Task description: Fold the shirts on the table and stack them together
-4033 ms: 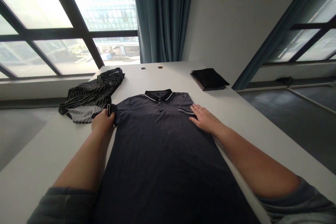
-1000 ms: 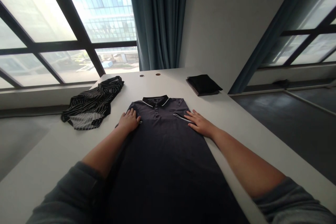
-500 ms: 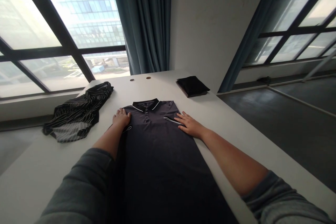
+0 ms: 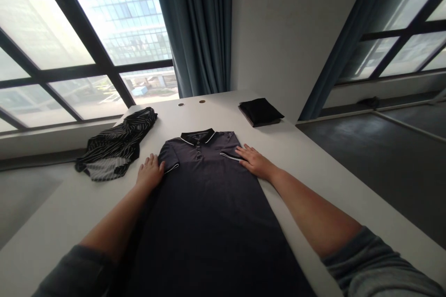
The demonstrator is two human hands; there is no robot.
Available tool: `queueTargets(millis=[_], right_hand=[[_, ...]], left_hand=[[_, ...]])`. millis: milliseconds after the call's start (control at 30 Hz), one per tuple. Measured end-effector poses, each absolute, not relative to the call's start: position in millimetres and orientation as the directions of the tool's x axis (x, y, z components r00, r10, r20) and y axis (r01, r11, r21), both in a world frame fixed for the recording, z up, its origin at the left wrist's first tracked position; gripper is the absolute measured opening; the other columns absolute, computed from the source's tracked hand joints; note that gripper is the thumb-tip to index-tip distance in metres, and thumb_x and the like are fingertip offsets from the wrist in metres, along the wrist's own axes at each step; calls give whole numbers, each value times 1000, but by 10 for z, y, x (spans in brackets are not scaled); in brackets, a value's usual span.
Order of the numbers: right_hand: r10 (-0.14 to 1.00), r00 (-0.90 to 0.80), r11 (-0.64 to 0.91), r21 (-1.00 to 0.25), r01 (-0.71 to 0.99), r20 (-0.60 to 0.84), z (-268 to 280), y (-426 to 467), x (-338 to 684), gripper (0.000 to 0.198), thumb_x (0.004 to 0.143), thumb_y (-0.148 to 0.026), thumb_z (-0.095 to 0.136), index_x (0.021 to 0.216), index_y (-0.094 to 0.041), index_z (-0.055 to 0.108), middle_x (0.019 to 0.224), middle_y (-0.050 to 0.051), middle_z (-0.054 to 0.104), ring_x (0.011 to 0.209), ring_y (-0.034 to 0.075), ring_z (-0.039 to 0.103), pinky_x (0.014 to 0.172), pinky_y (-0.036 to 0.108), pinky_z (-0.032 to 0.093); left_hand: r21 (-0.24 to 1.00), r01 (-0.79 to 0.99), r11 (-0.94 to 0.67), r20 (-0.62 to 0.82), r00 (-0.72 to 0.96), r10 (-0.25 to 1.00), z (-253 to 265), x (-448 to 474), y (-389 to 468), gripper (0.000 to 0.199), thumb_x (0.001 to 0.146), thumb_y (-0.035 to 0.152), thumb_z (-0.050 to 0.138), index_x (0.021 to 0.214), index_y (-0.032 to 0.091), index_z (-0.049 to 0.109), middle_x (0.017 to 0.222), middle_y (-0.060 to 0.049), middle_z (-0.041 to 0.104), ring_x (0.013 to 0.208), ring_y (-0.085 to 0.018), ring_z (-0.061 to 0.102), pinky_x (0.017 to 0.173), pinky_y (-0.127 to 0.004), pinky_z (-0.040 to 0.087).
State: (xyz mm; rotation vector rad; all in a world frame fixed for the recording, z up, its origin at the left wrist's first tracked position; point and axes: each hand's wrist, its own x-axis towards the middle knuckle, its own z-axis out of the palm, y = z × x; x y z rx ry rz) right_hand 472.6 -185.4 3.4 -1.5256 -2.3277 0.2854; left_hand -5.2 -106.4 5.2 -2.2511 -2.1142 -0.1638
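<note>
One polo shirt [image 4: 205,213]: we find it dark grey, front up, on the pale surface [image 4: 214,116], collar [image 4: 197,137] away from us, lower end out of view; we judge that the flat, straight lay leaves both sides within equal reach.
Left sleeve [image 4: 169,160]: turned inward, its white-edged cuff resting over the chest.
Right sleeve [image 4: 233,147]: likewise turned inward, cuff pointing toward the button placket; the two appear matched so that the outline is narrow.
Left hand [image 4: 150,172]: palm down, grasping nothing, at the shirt's edge beside the left sleeve; we cannot tell how firmly it presses.
Right hand [image 4: 255,161]: flat, fingers spread over the right sleeve, clenching nothing; we take this as holding the layer down.
Striped garment [image 4: 118,144]: rumpled, beyond the left hand and apart from the shirt; we judge that it limits room on that side.
Dark stack [image 4: 261,111]: folded cloth near the far right edge, well apart, obstructing nothing.
Left forearm [image 4: 114,218]: hides part of the shirt's left edge from us.
Backdrop: curtain [image 4: 198,32] and window [image 4: 111,69] beyond the far edge.
</note>
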Motion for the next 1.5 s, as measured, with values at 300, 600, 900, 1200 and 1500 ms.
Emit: queueTargets(millis=[300, 600, 900, 1200, 1500], right_hand=[[950, -299, 313, -247, 917, 95, -115, -1848, 4753, 64, 104, -48, 45, 165, -29, 38, 172, 6, 32, 162, 38, 17, 128, 64, 22], [925, -245, 333, -313, 889, 291, -121, -2031, 4901, 63, 106, -47, 40, 162, -19, 43, 167, 16, 41, 162, 35, 21, 127, 64, 27], [935, -288, 343, -320, 883, 207, -103, -2562, 4890, 63, 106, -46, 40, 164, -21, 40, 171, 13, 35, 162, 34, 18, 127, 63, 26], [908, -411, 418, -261, 870, 85, 56, -3032, 4628, 57, 104, -41, 45, 160, -29, 48, 170, 7, 37, 161, 35, 21, 127, 66, 22], [859, -507, 499, -331, 801, 68, 183, -3866, 4566, 56, 103, -33, 47, 159, -28, 50, 168, 6, 40, 160, 32, 28, 130, 61, 21]], left_hand=[[125, 919, -374, 162, 353, 922, -222, -693, -1699, 70, 106, 52, 33, 161, 11, 42, 172, -15, 29, 160, -31, 26, 129, -50, 30], [218, 908, -357, 184, 321, 929, -61, -730, -1923, 67, 106, 51, 31, 164, 16, 40, 172, -11, 33, 157, -27, 35, 129, -46, 32], [178, 934, -309, 136, 288, 948, 6, -911, -2565, 66, 105, 50, 36, 163, 21, 42, 168, -9, 41, 154, -28, 41, 128, -50, 33], [144, 934, -328, 156, 306, 939, -39, -998, -3093, 61, 102, 52, 42, 155, 25, 55, 165, -8, 46, 153, -29, 44, 127, -51, 35], [171, 934, -314, 215, 276, 937, -75, -1064, -3880, 58, 100, 52, 43, 153, 31, 57, 159, -4, 54, 146, -29, 53, 124, -49, 42]])
